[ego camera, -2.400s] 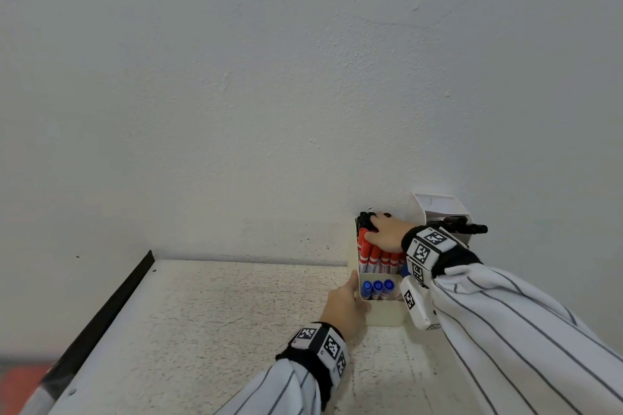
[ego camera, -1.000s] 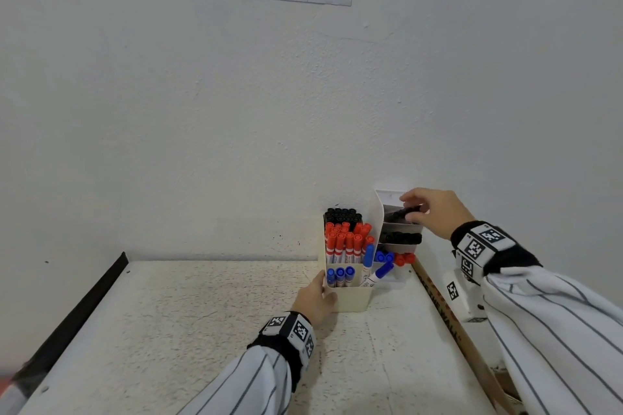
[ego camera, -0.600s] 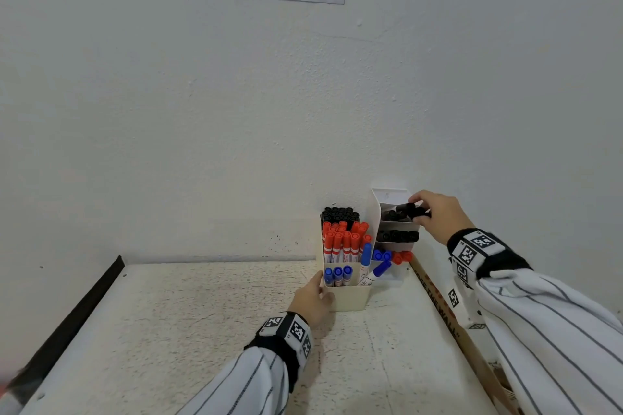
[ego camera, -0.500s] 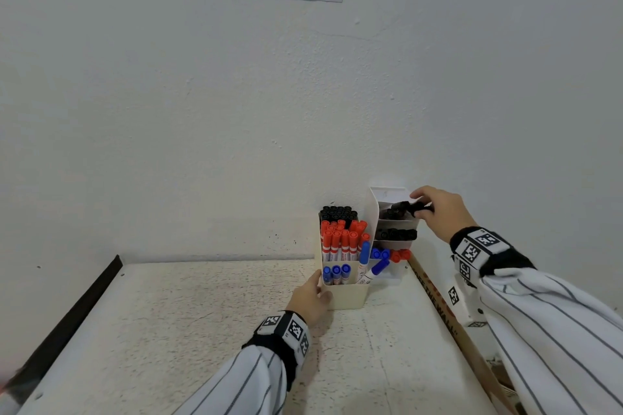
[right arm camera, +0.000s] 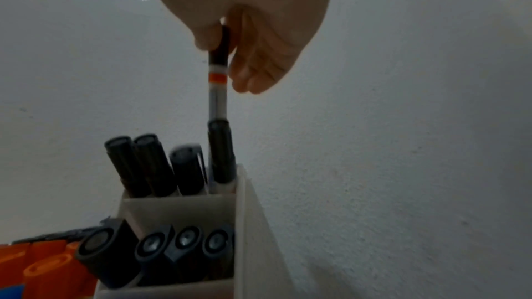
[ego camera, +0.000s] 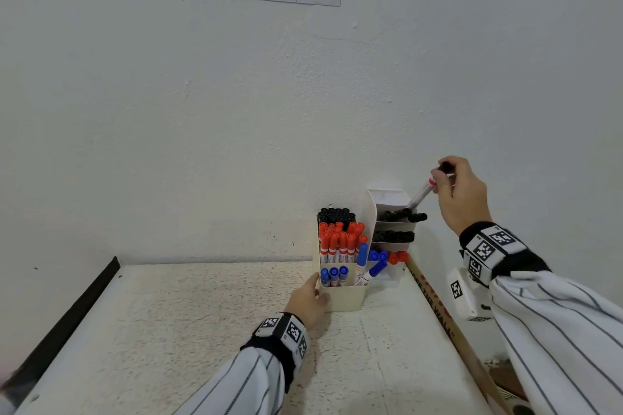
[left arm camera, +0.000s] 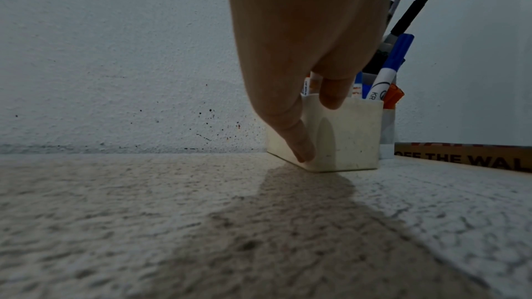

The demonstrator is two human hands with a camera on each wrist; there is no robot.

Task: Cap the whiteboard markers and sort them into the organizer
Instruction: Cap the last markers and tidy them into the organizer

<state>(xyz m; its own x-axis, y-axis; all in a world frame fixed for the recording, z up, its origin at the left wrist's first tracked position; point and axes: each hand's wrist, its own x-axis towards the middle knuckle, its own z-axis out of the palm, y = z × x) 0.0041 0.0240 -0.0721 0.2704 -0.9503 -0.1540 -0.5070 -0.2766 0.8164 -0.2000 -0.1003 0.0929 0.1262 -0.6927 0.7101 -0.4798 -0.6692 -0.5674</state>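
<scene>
Right hand (ego camera: 460, 194) is pinching a black marker (right arm camera: 218, 90) above the organizer (ego camera: 347, 300), left hand (ego camera: 308, 301) bracing it with relaxed fingers; lowering vertically should avoid jamming.

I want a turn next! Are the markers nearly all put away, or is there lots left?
Nearly done, it seems. The organizer already holds capped black, red and blue markers in rows. The right hand pinches one black-capped marker by its top, its lower end in the top slot. The left hand steadies the organizer. One blue marker leans loose at the side, and no stray markers show on the table.
</scene>
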